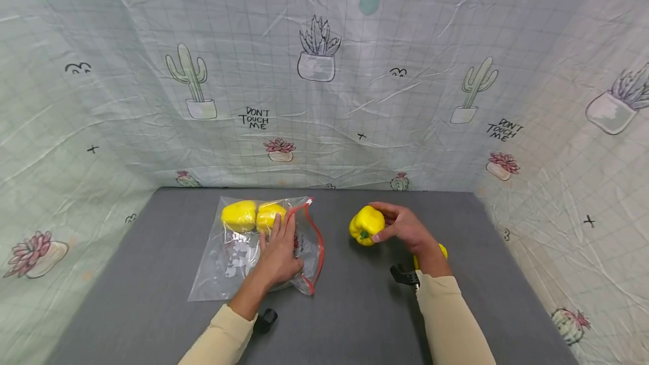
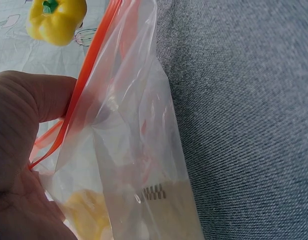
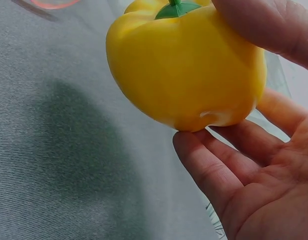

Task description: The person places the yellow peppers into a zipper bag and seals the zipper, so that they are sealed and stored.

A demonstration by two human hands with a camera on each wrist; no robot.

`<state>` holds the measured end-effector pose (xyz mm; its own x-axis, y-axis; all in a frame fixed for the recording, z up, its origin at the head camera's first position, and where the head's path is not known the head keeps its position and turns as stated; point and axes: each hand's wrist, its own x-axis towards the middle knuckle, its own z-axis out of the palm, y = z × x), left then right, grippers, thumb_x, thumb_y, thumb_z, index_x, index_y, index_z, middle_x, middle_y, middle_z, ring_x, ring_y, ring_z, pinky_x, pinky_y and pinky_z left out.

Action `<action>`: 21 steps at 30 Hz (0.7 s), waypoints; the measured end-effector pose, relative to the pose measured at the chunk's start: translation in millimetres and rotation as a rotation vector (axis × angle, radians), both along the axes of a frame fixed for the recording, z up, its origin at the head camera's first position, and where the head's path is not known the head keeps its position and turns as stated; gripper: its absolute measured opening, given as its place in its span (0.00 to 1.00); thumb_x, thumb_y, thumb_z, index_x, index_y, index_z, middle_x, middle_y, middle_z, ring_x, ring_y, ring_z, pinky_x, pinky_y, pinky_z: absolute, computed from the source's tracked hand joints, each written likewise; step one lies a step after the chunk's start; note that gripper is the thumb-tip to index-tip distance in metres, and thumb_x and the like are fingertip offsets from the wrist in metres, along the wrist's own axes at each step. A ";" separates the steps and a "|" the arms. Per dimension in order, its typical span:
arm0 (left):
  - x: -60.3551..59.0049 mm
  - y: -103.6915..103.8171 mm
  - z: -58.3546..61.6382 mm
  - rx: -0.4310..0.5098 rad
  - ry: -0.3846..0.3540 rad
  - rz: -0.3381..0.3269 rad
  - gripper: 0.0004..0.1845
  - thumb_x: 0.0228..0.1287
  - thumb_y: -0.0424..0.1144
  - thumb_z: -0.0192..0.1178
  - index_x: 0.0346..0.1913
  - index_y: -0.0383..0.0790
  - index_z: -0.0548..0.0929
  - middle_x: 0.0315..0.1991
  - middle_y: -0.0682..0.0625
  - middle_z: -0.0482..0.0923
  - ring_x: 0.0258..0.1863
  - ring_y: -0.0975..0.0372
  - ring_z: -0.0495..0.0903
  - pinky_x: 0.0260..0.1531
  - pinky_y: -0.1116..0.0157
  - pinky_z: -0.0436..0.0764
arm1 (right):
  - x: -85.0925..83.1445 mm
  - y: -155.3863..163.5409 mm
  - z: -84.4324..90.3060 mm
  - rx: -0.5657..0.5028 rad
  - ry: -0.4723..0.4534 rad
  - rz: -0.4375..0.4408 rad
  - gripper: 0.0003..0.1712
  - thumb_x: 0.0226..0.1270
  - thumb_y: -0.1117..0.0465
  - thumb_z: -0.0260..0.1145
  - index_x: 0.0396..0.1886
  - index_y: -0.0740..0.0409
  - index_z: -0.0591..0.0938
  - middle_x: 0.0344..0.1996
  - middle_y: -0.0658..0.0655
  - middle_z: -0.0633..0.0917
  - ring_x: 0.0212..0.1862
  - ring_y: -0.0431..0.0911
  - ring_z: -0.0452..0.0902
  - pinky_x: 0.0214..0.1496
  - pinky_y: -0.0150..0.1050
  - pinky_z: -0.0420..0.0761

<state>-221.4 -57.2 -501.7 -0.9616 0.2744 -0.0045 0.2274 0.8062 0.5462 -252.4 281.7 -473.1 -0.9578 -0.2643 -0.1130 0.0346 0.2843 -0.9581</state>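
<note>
A person's right hand [image 1: 405, 228] grips a yellow pepper [image 1: 366, 225] between thumb and curled fingers, just above the grey worktop [image 1: 355, 308] at centre right. The right wrist view shows the pepper's green stem [image 3: 176, 9] by the thumb, with the fingertips [image 3: 203, 160] under its base. To the left, the left hand [image 1: 279, 255] lies on a clear bag [image 1: 238, 258], pinching its red zip edge [image 2: 81, 87] between thumb and palm and keeping the mouth open. Two more peppers [image 1: 252, 216] sit inside the bag at its far end. Another yellow one [image 1: 442, 251] peeks out behind the right wrist. A cactus-print sheet [image 1: 324, 72] forms the backdrop.
</note>
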 end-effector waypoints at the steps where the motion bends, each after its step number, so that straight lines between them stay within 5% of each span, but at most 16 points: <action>1: 0.0 -0.1 -0.3 -0.002 0.004 0.000 0.61 0.53 0.35 0.71 0.85 0.39 0.43 0.88 0.46 0.38 0.87 0.46 0.34 0.77 0.28 0.37 | 0.5 -0.5 0.0 -0.003 -0.001 0.002 0.50 0.50 0.69 0.80 0.76 0.64 0.71 0.73 0.68 0.75 0.66 0.55 0.78 0.60 0.31 0.80; 21: 1.1 0.9 -2.7 -0.004 0.026 0.015 0.61 0.51 0.35 0.72 0.85 0.38 0.45 0.87 0.45 0.41 0.87 0.45 0.37 0.76 0.27 0.39 | 3.5 -11.9 -5.6 -0.017 -0.011 0.030 0.51 0.48 0.69 0.81 0.76 0.61 0.72 0.73 0.65 0.76 0.64 0.51 0.80 0.61 0.32 0.81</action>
